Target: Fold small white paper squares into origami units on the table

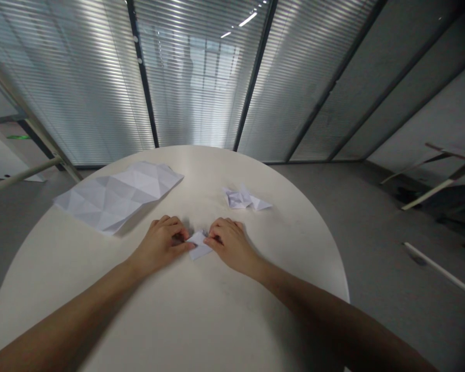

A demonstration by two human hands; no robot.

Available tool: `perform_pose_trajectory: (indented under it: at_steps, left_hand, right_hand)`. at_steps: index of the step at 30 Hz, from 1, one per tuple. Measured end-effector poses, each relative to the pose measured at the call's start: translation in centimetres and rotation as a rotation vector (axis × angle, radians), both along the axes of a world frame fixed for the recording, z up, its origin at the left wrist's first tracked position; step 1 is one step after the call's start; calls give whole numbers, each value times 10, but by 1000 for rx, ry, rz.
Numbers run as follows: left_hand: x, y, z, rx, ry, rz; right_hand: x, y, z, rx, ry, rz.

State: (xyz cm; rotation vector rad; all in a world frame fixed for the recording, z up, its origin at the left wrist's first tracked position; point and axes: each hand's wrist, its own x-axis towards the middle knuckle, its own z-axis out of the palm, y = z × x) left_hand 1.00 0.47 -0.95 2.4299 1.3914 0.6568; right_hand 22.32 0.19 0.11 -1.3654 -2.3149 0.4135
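Observation:
A small piece of folded white paper (200,251) lies on the round white table between my hands. My left hand (165,242) grips its left edge, thumb on top and fingers curled. At the paper's right side, my right hand (229,242) pinches it with bent fingers. The paper's far edge is partly hidden by the fingers. Just beyond my right hand sit folded white paper pieces (238,199), touching or overlapping one another. A large creased white sheet (118,195) rests beyond my left hand, its surface marked with triangular folds.
The round table (201,320) has a curved edge on both sides. Behind it stands a glass partition with blinds (201,93). Pale metal legs or bars (442,268) are on the right, and a pale frame (27,173) is at the left.

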Motion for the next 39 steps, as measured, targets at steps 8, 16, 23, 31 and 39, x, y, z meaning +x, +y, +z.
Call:
perform_pose_trajectory:
  at_steps: [8,16,23,31,39]
  left_hand:
    - [-2,0,4,193,137,-121]
    - [2,-1,6,4,138,-28]
    - [4,-4,8,-43,115,-28]
    - [10,-6,4,20,155,3]
    - [6,-6,-4,154,89,-206]
  right_hand:
    - [10,-6,12,42,-93,109]
    - [7,-9,7,102,-117,-23]
    - [1,-10,6,121,-136,-34]
    - [1,-2,4,34,-129,-36]
    - [6,-9,6,124,-69,105]
